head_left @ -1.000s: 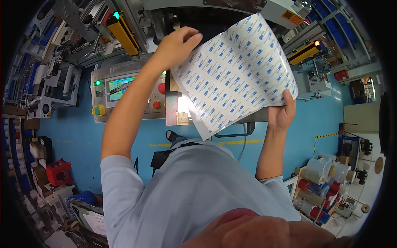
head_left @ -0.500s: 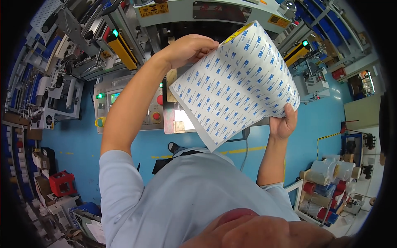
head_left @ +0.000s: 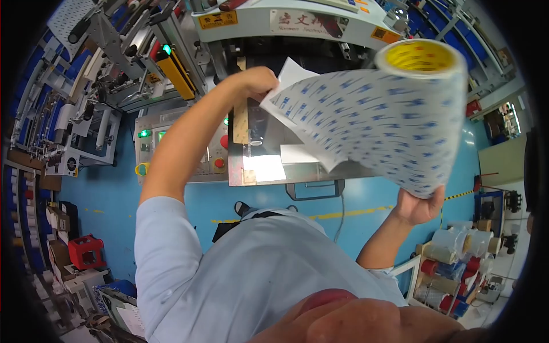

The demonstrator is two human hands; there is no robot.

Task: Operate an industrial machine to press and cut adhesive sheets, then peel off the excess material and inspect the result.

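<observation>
A wide roll of double-sided tape (head_left: 426, 120) stands nearly upright in front of me, its white liner printed with blue marks. Its yellow core (head_left: 420, 57) shows at the top end. My right hand (head_left: 420, 206) is closed on the lower end of the roll. From the roll a loose sheet (head_left: 331, 108) stretches left, curved and blurred in places. My left hand (head_left: 263, 82) is closed on the sheet's free end, its fingertips partly hidden. Plain white pieces (head_left: 294, 71) show behind and below that free end.
Below the sheet lies a machine's metal bed (head_left: 263, 166). A control panel (head_left: 171, 143) with red buttons is to its left, and a pale machine head (head_left: 297, 20) is beyond. A yellow-black post (head_left: 174, 71) stands left. A red crate (head_left: 86, 251) and a roll rack (head_left: 452, 268) flank me.
My right hand has carried the roll to the right and tipped it, so its core end faces up. More sheet stretches between my hands. My left hand has shifted slightly.
</observation>
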